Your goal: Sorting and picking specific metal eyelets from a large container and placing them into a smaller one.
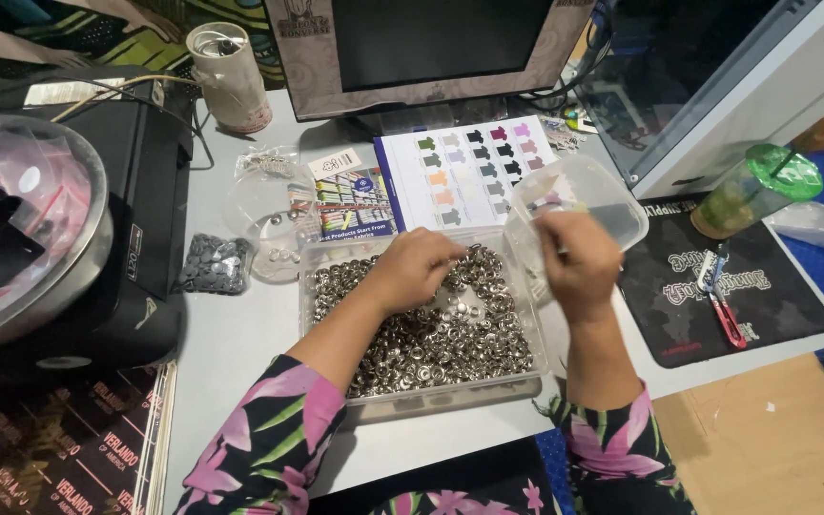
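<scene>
A clear rectangular plastic tray of small silver metal eyelets (425, 329) sits on the pale grey worktop (240, 334), and everything else is placed from it; the left hand (415, 268) rests inside the tray near its far edge, fingers curled down into the eyelets, though whether it pinches any cannot be told; the right hand (579, 264) hovers just beyond the tray's right far corner, fingers closed on the edge of a smaller clear plastic tub (579, 195), which is tilted and raised off the worktop; behind the tray lies an open white catalogue with coloured shirt swatches (469, 172); left of the tray stand a clear round bowl holding a few eyelets (264, 215) and a small clear bag of dark grey buttons (214, 263); right of the tray, a black printed mat (774, 305) carries red-handled snips (727, 315); a green-lidded drinks cup (755, 189) stands at the mat's far edge.
</scene>
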